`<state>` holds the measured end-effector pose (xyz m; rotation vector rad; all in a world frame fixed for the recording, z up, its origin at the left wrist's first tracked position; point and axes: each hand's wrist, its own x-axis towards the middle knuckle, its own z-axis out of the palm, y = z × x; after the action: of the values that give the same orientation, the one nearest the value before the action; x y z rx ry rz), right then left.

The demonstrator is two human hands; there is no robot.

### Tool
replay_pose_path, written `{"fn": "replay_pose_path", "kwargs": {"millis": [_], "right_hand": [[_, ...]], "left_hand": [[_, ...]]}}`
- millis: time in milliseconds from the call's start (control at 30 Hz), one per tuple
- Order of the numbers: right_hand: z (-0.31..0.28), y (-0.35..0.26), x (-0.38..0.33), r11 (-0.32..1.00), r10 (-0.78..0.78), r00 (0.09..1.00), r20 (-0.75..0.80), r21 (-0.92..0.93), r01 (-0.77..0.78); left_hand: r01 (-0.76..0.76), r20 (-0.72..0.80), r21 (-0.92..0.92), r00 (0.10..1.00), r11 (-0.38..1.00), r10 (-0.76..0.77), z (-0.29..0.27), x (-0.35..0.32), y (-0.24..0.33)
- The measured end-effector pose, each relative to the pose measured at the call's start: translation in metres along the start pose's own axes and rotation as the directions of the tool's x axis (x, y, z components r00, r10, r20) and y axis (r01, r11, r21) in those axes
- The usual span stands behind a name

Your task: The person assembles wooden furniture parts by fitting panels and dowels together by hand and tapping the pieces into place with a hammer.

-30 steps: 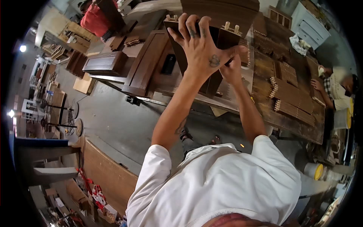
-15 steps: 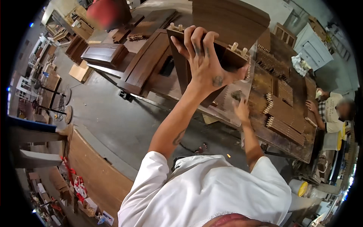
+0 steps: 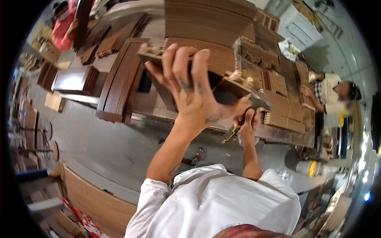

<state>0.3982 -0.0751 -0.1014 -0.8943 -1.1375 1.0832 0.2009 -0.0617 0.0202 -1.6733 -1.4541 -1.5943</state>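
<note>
Stacks of dark panels [image 3: 119, 79] and comb-cut slats [image 3: 278, 105] crowd my bench [image 3: 285, 133]; another person [image 3: 333, 93] works at its far end. My left hand [image 3: 194, 93] grips a dark wooden frame piece [image 3: 222, 85], its long axis running left to right. My right hand [image 3: 248, 121], just beneath it, is closed on a yellow-handled tool [image 3: 234, 133].

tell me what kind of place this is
Most likely a woodworking or furniture shop. Stacks of dark panels and finger-jointed boards cover the bench, and the right hand holds a hammer beside a wooden frame that the left hand steadies.
</note>
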Motion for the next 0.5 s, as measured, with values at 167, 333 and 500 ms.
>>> {"fn": "replay_pose_path", "kwargs": {"millis": [167,333,500], "right_hand": [[0.065,-0.029,-0.039,0.961,-0.079,0.993,-0.084,0.26,0.098],[0.084,-0.001,-0.065,0.965,0.038,0.994,0.105,0.255,-0.064],[0.081,0.004,-0.072,0.931,-0.029,0.999,0.041,0.365,0.012]], "left_hand": [[-0.033,0.017,0.021,0.999,0.999,0.033,0.001,0.004,0.001],[-0.023,0.103,0.079,0.995,0.997,0.015,-0.011,0.006,0.001],[-0.046,0.189,0.059,0.981,0.997,0.034,-0.014,0.007,0.005]]}}
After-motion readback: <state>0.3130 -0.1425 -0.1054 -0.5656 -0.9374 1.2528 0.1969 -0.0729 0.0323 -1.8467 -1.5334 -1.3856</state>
